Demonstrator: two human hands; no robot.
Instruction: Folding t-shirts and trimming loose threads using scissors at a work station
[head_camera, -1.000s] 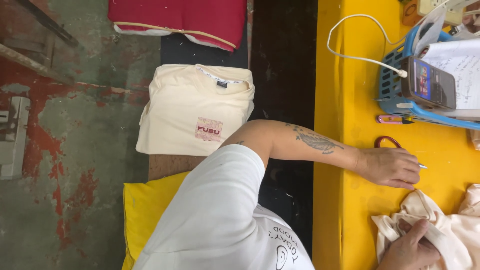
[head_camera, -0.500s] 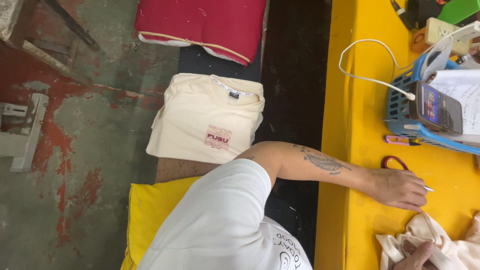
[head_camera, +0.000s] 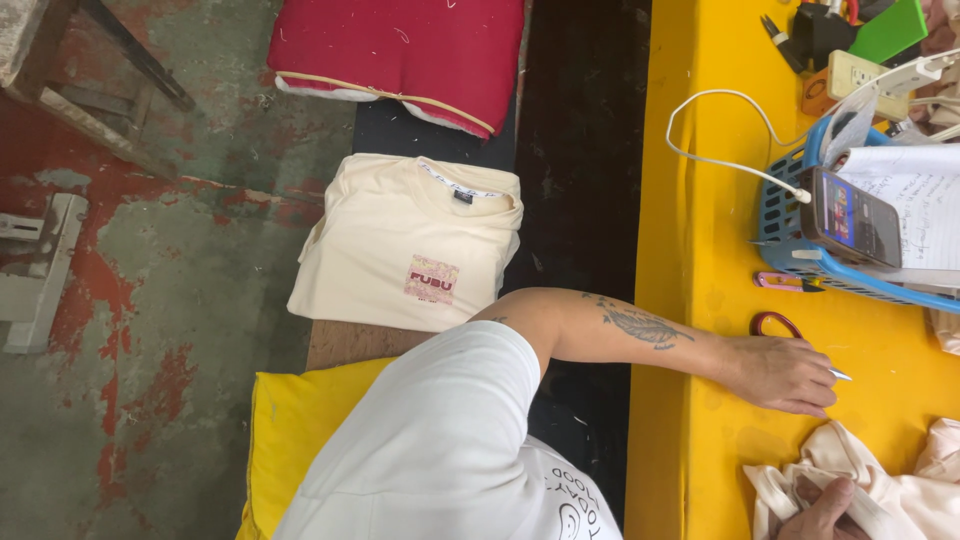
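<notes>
My left hand (head_camera: 785, 375) rests on the yellow table (head_camera: 690, 300), its tattooed forearm stretched across the edge. Its fingers are closed on a small tool whose thin metal tip (head_camera: 838, 375) pokes out past them. A red loop-shaped handle (head_camera: 772, 322) lies just above that hand. At the bottom edge my right hand (head_camera: 822, 510) is shut on a bunch of cream cloth (head_camera: 890, 490) lying on the table; only part of this hand shows.
A blue basket (head_camera: 790, 240) holds a phone (head_camera: 850, 215) on a white cable and paper. A pink clip (head_camera: 785, 282) lies beside it. On the bench are a folded cream shirt (head_camera: 400, 245), a red cushion (head_camera: 410, 50) and a yellow cushion (head_camera: 290, 430).
The view has shifted, so more of the red cushion and the table's far end shows. My left hand stays on the table with the tool; my right hand still grips the cloth.
</notes>
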